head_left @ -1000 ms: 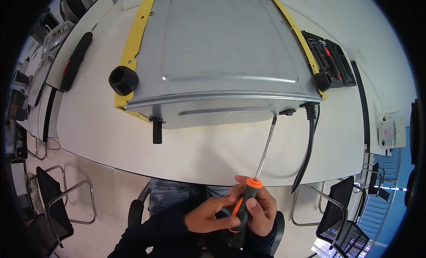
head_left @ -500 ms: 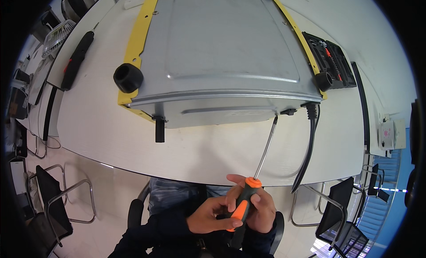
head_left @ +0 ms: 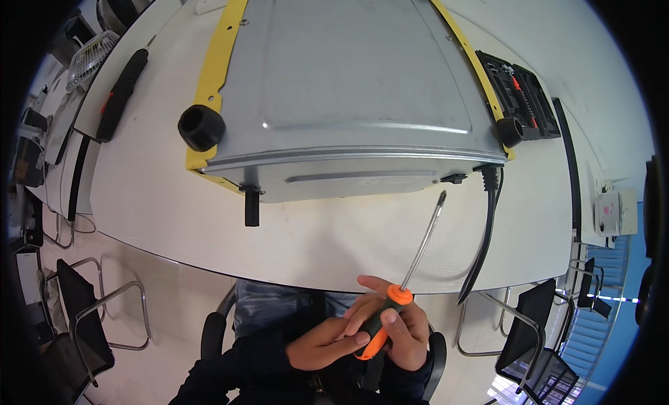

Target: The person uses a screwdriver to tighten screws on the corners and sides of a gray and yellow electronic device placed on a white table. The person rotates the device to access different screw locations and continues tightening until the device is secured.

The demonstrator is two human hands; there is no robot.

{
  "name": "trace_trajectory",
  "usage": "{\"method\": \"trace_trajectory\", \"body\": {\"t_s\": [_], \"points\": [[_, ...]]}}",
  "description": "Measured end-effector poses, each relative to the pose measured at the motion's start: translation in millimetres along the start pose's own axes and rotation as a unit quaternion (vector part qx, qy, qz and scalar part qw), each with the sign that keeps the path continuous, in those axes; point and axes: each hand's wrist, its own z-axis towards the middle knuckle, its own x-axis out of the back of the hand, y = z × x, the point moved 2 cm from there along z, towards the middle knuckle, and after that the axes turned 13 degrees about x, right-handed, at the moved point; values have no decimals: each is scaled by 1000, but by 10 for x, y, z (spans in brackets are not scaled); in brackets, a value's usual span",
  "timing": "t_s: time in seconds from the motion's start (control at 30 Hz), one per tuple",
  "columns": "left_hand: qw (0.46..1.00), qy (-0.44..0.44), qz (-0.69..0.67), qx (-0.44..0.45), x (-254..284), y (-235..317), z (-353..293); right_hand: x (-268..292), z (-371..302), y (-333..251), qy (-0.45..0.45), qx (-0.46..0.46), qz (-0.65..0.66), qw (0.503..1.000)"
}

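Observation:
My right hand (head_left: 410, 339) grips the orange and dark-grey handle of a long-shafted screwdriver (head_left: 423, 248). At the handle's rear end my left hand (head_left: 322, 346) is closed on it too, thumb along the side. The shaft points up and away, its tip just short of the back panel of a grey metal appliance (head_left: 355, 78) with yellow side edges. Close to the tip are a small screw (head_left: 436, 181) and a black clip (head_left: 454, 178) on that panel. A black power cord (head_left: 486, 231) hangs from the panel's right end.
Black round feet (head_left: 202, 127) stick out at the appliance's corners, and a black peg (head_left: 251, 207) at its left. On the white table (head_left: 167, 210) lie a black electric screwdriver (head_left: 123, 95) at left and an open bit case (head_left: 519, 95) at right. Chairs (head_left: 523, 325) stand beyond the table's edge.
The screwdriver's tip has come away from the screw, moving slightly down and right. My hands have shifted on the handle, with the right thumb now lying across it.

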Motion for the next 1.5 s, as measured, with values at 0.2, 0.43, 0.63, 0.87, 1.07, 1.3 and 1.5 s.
{"method": "trace_trajectory", "body": {"t_s": [0.2,0.43,0.63,0.87,1.07,1.3,1.5], "points": [[998,-46,-31,-25,7,25,9,4,-31,52,13,1,35,999],[995,1,78,-59,12,1,-1,-34,-89,78,-25,-5,-97,995],[995,-2,83,-55,77,-116,-94,-103,-67,130,-25,-14,-141,990],[997,-64,-48,16,102,-251,-190,-111,-103,209,-50,2,-143,989],[998,-62,-20,-8,171,-234,-194,-107,-83,153,-47,3,-118,992],[997,-18,54,-54,219,-52,-177,-127,-7,83,-40,61,-170,983],[995,39,62,-68,210,-86,-225,-129,4,119,-60,111,-198,972]]}}
